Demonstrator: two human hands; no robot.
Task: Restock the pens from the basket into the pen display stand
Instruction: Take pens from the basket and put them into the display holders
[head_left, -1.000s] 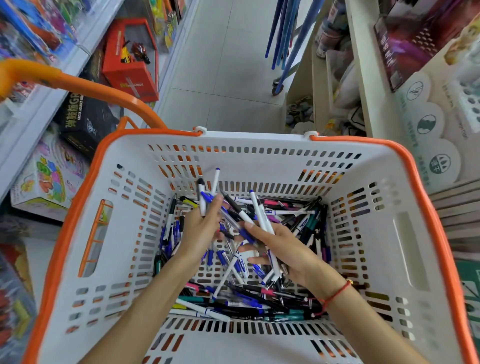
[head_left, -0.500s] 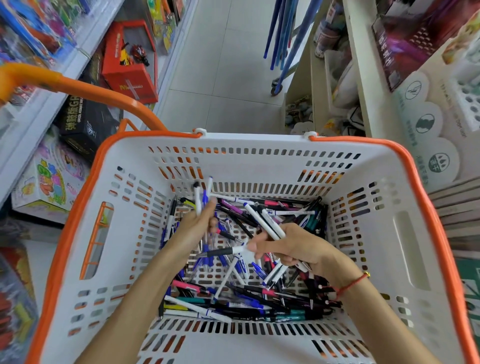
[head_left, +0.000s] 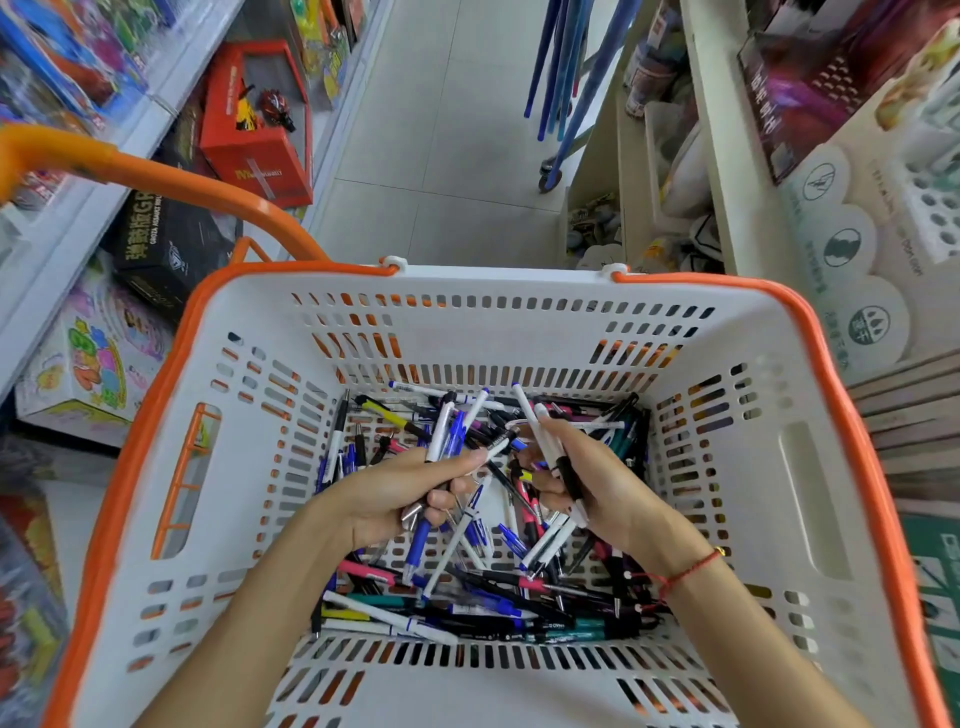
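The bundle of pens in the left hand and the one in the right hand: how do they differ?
The left hand grips a bundle of blue and white pens leaning up and to the right. The right hand grips mostly white pens with black parts leaning up and to the left. Both bundles are held above the loose pens in the white plastic basket with an orange rim.

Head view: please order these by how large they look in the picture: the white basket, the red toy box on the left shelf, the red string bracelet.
1. White basket, by far the largest.
2. Red toy box; it sits farther from the camera, so its true size is unsure.
3. Red string bracelet, the smallest.
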